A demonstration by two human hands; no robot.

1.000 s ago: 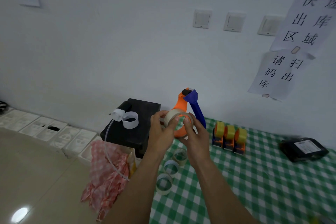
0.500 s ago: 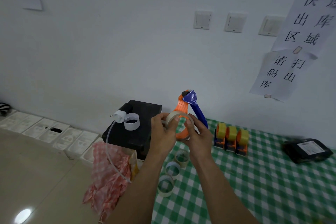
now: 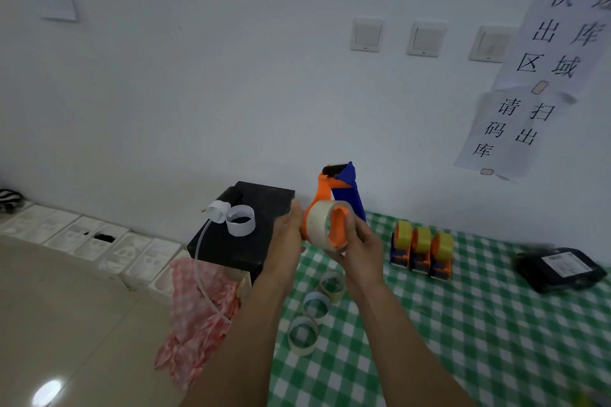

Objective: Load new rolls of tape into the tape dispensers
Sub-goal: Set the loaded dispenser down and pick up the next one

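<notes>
I hold an orange and blue tape dispenser (image 3: 334, 188) upright above the table's left edge. A clear tape roll (image 3: 316, 225) sits around its orange hub. My right hand (image 3: 358, 243) grips the roll and hub from the right and below. My left hand (image 3: 287, 235) presses flat against the roll's left side. Three tape rolls (image 3: 314, 307) lie in a row on the green checked tablecloth (image 3: 463, 324) below my hands. Three loaded dispensers (image 3: 421, 249) with yellow tape stand side by side to the right.
A black box (image 3: 264, 241) stands left of the table with a white paper ring (image 3: 240, 220) and a thin tube on top. Pink checked cloth (image 3: 195, 304) hangs beneath it. A black parcel (image 3: 558, 269) lies at the right. White trays line the floor by the wall.
The roll has turned and slid onto the orange hub, whose face now shows through it. My left hand has flattened against the roll's side; my right hand has shifted under it.
</notes>
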